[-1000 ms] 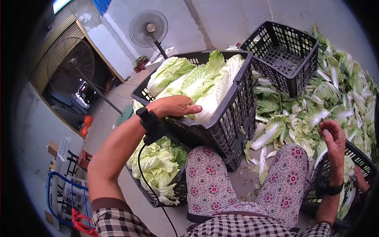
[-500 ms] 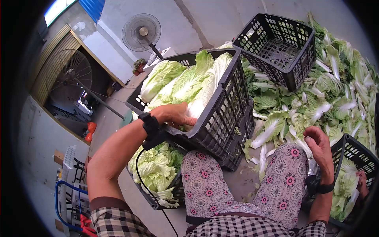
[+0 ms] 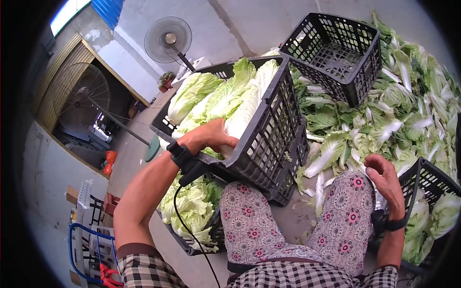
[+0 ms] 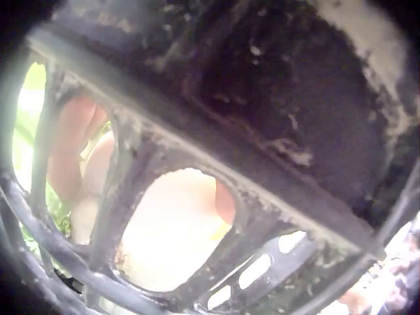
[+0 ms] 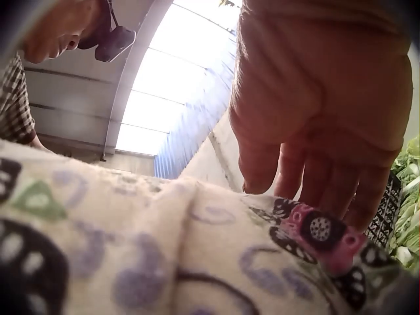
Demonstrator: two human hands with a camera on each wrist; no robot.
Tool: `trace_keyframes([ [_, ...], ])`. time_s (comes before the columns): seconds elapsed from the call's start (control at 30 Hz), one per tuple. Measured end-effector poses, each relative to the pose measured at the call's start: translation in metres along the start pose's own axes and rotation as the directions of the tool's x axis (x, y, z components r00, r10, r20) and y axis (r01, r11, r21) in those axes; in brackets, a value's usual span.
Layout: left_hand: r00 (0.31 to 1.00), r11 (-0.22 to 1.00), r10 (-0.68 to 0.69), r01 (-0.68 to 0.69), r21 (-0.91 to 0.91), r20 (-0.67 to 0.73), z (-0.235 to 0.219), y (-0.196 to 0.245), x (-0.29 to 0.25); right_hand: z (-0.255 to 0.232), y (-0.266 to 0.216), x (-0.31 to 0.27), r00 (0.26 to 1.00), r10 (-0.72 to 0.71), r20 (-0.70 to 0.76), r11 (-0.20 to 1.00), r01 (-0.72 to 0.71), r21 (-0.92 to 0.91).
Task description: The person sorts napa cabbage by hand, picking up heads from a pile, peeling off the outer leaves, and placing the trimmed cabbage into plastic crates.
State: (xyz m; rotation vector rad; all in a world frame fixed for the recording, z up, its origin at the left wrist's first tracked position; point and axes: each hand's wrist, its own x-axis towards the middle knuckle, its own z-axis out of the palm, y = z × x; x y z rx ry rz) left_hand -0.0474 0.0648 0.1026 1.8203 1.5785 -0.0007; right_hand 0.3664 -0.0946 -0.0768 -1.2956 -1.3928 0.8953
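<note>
L hand [image 3: 207, 137] now curled over near rim of tilted black crate [image 3: 278, 129], fingers tucked inside vs flat on rim 1 s ago; wrist cam shows fingers [image 4: 172, 231] behind crate lattice. Grip set, so crate looks ready to tip or drag. R hand [image 3: 382, 174] dropped beside crate onto knee [image 3: 353, 192], fingers loosely bent, holding nothing. Napa cabbages [image 3: 225, 101] fill crate. 2nd cabbage crate [image 3: 192, 211] under it; empty crate [image 3: 336, 53] behind; loose leaves [image 3: 365, 134] on floor to its right.

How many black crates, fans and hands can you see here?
Black crates: 4 – full crate, low crate, empty crate, right crate
Fans: 2 – white fan, big fan
Hands: 2 – left hand, right hand
Total: 8
</note>
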Motion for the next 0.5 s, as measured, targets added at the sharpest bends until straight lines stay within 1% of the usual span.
trace_keyframes([
  [0.1, 0.992, 0.999, 0.042, -0.042, 0.002, -0.118, -0.001, 0.003, -0.009, -0.002, -0.001, -0.003, 1.000, 0.005, 0.012, 0.999, -0.005, -0.038],
  [0.2, 0.980, 0.996, 0.063, -0.074, -0.057, -0.186, -0.001, 0.011, -0.018, -0.002, 0.001, -0.003, 1.000, 0.023, 0.016, 0.999, -0.022, -0.043],
  [0.23, 0.972, 0.992, 0.105, -0.117, -0.043, -0.212, -0.003, 0.010, -0.019, -0.002, 0.001, -0.002, 0.999, 0.026, 0.019, 0.998, -0.025, -0.049],
  [0.33, 0.984, 0.996, 0.092, -0.093, 0.006, -0.154, -0.007, 0.001, -0.016, 0.000, 0.002, -0.002, 0.999, 0.031, 0.037, 0.996, -0.028, -0.079],
  [0.37, 0.991, 0.993, 0.115, -0.113, 0.025, -0.068, -0.002, 0.009, -0.020, 0.001, 0.001, 0.000, 0.999, 0.027, 0.043, 0.996, -0.023, -0.090],
  [0.47, 0.999, 0.998, 0.031, -0.030, 0.063, -0.022, -0.004, 0.004, -0.016, 0.003, 0.003, 0.001, 0.999, 0.026, 0.042, 0.999, -0.024, -0.049],
  [0.5, 0.999, 0.997, 0.030, -0.029, 0.067, -0.020, -0.004, 0.005, -0.015, 0.003, 0.004, 0.000, 0.999, 0.027, 0.039, 0.999, -0.026, -0.046],
])
